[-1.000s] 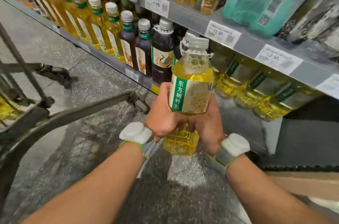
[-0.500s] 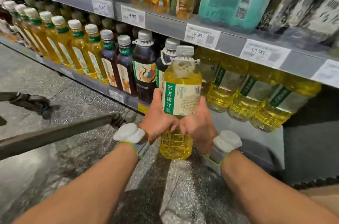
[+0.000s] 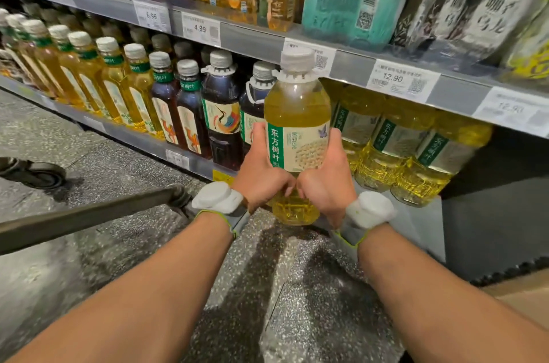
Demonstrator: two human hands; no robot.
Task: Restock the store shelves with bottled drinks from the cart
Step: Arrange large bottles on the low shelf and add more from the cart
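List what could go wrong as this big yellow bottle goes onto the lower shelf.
1. The cap of the yellow bottle looks level with the upper shelf rail; pushed straight in, it might strike it.
2. The left hand and right hand grip it low, so it may tip.
3. The dark bottles standing just left of it could be bumped over.

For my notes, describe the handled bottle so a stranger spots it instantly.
Start at the lower shelf under the 12.90 price tag. In front of it, a large yellow bottle with white cap and green-striped label is gripped low by the left hand and right hand. Unlike the matching bottles shelved to its right, it is off the shelf, held up.
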